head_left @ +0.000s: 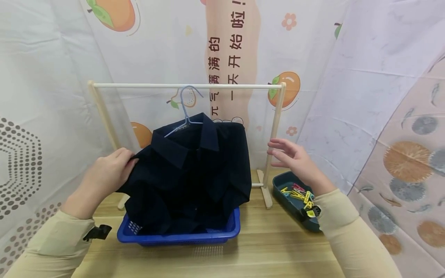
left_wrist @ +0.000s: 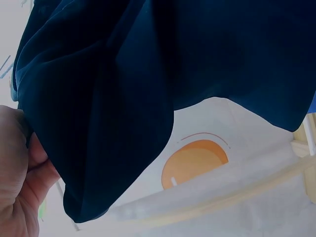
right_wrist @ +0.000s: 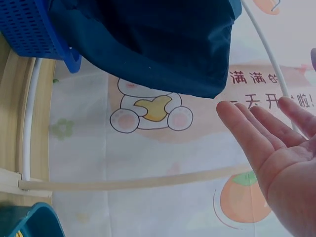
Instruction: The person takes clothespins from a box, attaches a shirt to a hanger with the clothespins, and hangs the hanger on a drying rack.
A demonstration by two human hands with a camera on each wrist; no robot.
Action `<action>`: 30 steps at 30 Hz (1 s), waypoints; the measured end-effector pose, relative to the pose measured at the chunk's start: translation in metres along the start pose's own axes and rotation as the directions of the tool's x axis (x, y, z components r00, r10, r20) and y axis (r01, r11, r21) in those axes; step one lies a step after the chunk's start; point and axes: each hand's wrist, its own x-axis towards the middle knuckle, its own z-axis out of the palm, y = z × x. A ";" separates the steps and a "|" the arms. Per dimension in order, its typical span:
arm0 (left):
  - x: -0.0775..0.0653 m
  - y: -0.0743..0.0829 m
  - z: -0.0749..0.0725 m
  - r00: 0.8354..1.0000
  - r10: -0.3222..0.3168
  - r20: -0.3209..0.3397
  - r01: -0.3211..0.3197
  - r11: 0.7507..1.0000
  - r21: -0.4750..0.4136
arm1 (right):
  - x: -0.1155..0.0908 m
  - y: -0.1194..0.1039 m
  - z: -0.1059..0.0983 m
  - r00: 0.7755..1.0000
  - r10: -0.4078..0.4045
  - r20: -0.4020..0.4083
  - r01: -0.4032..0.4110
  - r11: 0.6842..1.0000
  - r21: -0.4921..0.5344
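A dark navy collared shirt hangs on a light blue hanger, whose hook stands up in front of the rack's top bar. My left hand pinches the shirt at its left shoulder; in the left wrist view the thumb and fingers sit at the edge of the cloth. The shirt's lower part falls into a blue basket. My right hand is held apart from the shirt, to its right near the rack post, with fingers extended and nothing in them.
A clothes rack with a white bar and wooden posts stands behind the basket on the wooden table. At the right, a dark green tray holds several coloured clothespins. Printed curtains surround the table.
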 end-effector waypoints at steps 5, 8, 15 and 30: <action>-0.001 0.001 0.002 1.000 -0.001 0.025 0.002 1.000 -0.024 | -0.004 -0.001 -0.008 1.000 0.005 -0.006 -0.005 1.000 -0.028; 0.000 0.002 0.003 0.999 -0.001 0.048 0.002 1.000 -0.026 | -0.007 -0.002 -0.013 1.000 0.008 -0.014 -0.008 0.999 -0.037; -0.001 0.003 0.007 0.999 0.002 0.053 0.000 0.999 -0.038 | -0.013 0.000 -0.023 0.999 0.021 -0.038 -0.023 0.998 -0.064; -0.003 0.004 0.014 1.000 0.013 0.018 -0.012 0.998 -0.063 | -0.025 0.009 -0.050 0.987 0.085 -0.137 -0.108 0.979 -0.173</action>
